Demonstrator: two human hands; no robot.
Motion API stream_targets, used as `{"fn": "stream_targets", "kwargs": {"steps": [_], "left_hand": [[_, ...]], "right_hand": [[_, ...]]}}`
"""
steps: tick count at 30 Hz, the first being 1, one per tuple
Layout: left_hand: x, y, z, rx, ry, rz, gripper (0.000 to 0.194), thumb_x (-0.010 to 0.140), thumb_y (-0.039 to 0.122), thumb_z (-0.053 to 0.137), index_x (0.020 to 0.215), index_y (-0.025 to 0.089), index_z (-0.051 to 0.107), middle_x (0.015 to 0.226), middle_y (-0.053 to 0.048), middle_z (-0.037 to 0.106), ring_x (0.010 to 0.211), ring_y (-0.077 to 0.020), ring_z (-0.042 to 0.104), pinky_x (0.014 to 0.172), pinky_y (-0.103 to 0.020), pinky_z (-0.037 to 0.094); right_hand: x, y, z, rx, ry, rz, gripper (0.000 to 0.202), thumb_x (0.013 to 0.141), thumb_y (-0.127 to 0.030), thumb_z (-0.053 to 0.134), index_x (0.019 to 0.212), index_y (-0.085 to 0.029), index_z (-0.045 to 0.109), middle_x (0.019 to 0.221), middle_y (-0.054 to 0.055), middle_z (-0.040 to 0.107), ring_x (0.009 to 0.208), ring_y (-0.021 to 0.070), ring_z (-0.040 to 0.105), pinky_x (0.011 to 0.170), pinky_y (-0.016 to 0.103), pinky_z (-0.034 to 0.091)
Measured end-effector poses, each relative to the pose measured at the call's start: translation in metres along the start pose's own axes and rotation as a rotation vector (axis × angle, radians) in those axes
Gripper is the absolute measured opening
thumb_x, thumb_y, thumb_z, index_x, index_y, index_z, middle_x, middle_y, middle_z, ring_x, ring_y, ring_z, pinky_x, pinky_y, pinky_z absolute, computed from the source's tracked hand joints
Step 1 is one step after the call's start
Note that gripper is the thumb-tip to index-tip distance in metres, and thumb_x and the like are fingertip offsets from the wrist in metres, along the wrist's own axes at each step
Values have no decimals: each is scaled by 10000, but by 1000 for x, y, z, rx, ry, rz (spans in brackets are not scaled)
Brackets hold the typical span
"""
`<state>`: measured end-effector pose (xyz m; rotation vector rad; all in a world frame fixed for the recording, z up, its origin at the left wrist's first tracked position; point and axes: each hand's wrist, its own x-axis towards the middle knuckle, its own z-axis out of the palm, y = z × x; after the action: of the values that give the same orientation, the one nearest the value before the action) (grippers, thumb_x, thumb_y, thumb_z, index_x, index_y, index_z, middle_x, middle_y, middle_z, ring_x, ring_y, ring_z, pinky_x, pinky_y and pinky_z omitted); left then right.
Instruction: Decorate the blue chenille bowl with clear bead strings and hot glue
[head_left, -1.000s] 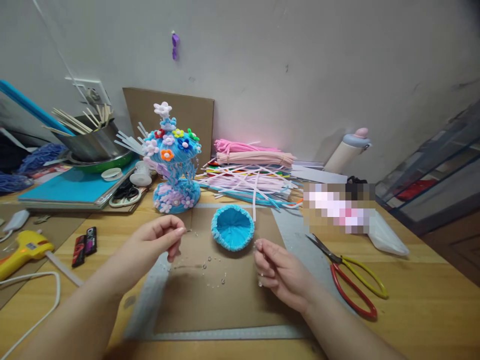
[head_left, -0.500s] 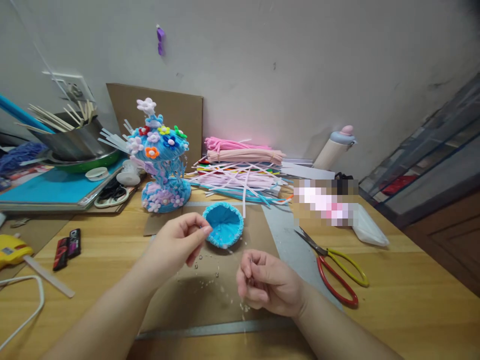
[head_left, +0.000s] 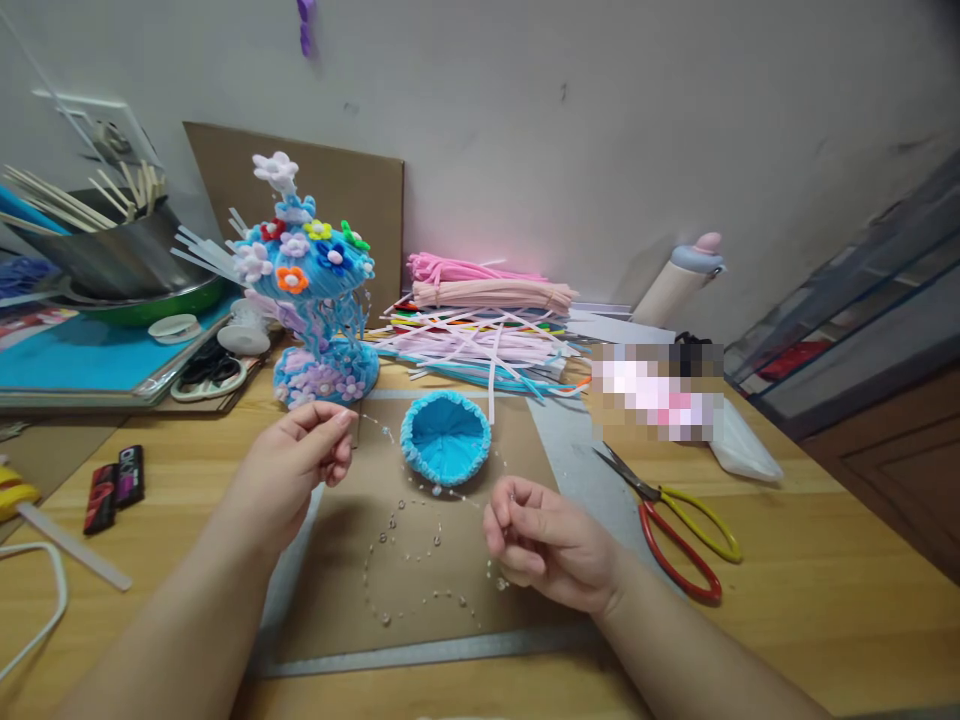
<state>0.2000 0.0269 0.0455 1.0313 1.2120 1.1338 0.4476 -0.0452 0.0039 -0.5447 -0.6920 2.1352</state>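
My left hand (head_left: 304, 455) pinches one part of a thin bead string (head_left: 386, 430) between thumb and fingertips. Clear beads sit at intervals along it, and it sags toward my right hand (head_left: 551, 540), whose closed fingers grip another stretch. From there more of the string trails down onto a brown cardboard sheet (head_left: 337, 600), lying in loose curves. Behind the string rests a blue bowl-shaped piece (head_left: 448, 440) with a fuzzy rim, its hollow facing me. A blue fuzzy ornament covered with coloured flowers (head_left: 304, 260) stands beyond my left hand.
Red-and-yellow-handled scissors (head_left: 675, 530) lie open at the right. Bundled pipe cleaners (head_left: 487, 345) are piled by the wall, near a bottle (head_left: 679, 280). At left are a metal pot of sticks (head_left: 120, 250), a spool (head_left: 247, 328), small packets (head_left: 112, 490) and a yellow tool (head_left: 16, 490).
My left hand has moved left, away from my right hand, stretching the bead string between them. The view has tilted slightly down.
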Motion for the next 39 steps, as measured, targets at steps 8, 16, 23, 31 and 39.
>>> {"fn": "stream_targets", "kwargs": {"steps": [8, 16, 23, 31, 39], "left_hand": [[7, -9, -2, 130, 51, 66, 335, 714, 465, 640, 880, 182, 573, 723, 8, 609, 591, -98, 540, 526, -193, 417], [15, -18, -22, 852, -315, 50, 193, 629, 396, 696, 632, 203, 714, 629, -8, 678, 605, -186, 586, 565, -256, 396], [20, -41, 0, 1094, -282, 308, 209, 790, 344, 530, 777, 236, 708, 824, -35, 675, 810, -219, 598, 710, -293, 405], [31, -50, 10, 1184, -137, 435, 231, 853, 292, 449, 875, 207, 663, 916, -54, 665, 871, -221, 585, 737, -303, 411], [33, -49, 5, 1251, -132, 445, 241, 853, 295, 459, 848, 218, 688, 883, -45, 638, 844, -210, 590, 697, -286, 406]], "right_hand": [[-1, -7, 3, -149, 107, -57, 257, 822, -376, 632, 768, -191, 463, 782, 40, 730, 361, 31, 393, 385, 191, 160], [-18, -49, -26, -931, 164, 243, 247, 830, -408, 567, 787, -176, 494, 696, 37, 690, 424, 56, 371, 425, 197, 247], [-1, -33, -45, -1289, 434, 106, 156, 846, -289, 476, 717, -204, 502, 620, -13, 609, 567, 127, 494, 557, 243, 340], [11, -30, -60, -1420, 612, -96, 128, 846, -280, 431, 741, -226, 482, 635, -17, 599, 645, 173, 556, 633, 279, 380], [11, -30, -61, -1472, 591, -117, 162, 833, -315, 461, 740, -215, 547, 611, -21, 578, 617, 170, 550, 598, 269, 395]]}}
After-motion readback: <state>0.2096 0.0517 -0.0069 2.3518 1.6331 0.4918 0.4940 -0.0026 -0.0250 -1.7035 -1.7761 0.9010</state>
